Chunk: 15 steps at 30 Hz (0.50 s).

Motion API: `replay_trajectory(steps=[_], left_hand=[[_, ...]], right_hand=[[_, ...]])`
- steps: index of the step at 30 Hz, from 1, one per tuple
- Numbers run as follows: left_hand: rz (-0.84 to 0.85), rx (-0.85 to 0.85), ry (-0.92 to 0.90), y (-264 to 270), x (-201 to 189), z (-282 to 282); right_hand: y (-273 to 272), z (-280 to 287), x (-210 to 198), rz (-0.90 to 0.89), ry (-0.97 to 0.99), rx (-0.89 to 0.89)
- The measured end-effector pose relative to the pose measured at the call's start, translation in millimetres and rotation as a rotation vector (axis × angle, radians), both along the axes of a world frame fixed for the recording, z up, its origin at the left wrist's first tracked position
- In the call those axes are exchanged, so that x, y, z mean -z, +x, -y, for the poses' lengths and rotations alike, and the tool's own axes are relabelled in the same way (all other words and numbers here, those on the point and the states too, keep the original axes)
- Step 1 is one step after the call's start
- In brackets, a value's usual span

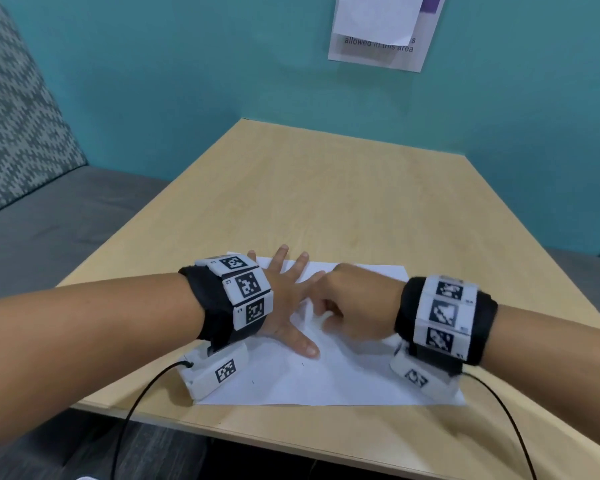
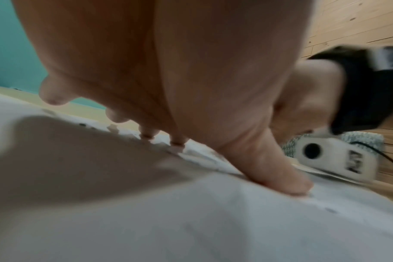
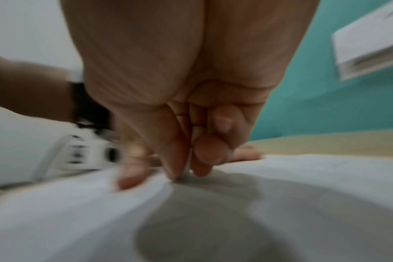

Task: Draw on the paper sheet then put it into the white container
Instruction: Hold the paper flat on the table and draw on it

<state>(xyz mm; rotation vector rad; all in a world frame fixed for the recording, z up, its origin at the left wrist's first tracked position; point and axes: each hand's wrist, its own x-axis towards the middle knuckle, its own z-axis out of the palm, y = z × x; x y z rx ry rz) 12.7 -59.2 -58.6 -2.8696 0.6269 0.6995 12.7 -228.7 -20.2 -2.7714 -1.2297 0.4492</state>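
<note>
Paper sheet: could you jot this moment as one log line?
left hand flat, holding paper sheet down | right hand curled, fingertips on sheet | pen: cannot tell | white container: not seen | table

We see our right hand (image 3: 188,141) with fingers curled, thumb and forefinger tips pinched together and touching the white paper sheet (image 3: 303,177). Whether they hold anything is unclear. Our left hand (image 3: 132,177) presses flat on the sheet just beside, blurred. The tan surface (image 3: 325,143) meets a teal wall (image 3: 314,97).
</note>
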Motion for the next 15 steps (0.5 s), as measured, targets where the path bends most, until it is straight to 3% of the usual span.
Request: replay_trajectory(steps=[2,7,12,15], left_hand=[[0.001,0.003,0.003,1.5,0.6,-0.2],[0.004,0.001,0.037,1.2,-0.6,0.5],[-0.008,-0.004,0.017,3.0,0.2,0.0],[0.011,-0.002,0.039,2.7,0.7,-0.4]], right_hand=[[-8.5,-1.8,0.9,-0.044,-0.005,-0.028],[24.9,8.3,-2.4,0.091,-0.002,0.105],[-0.2,1.2,-1.3,-0.027,-0.014,0.016],[31.9,13.6,-7.0,0.065,-0.002,0.175]])
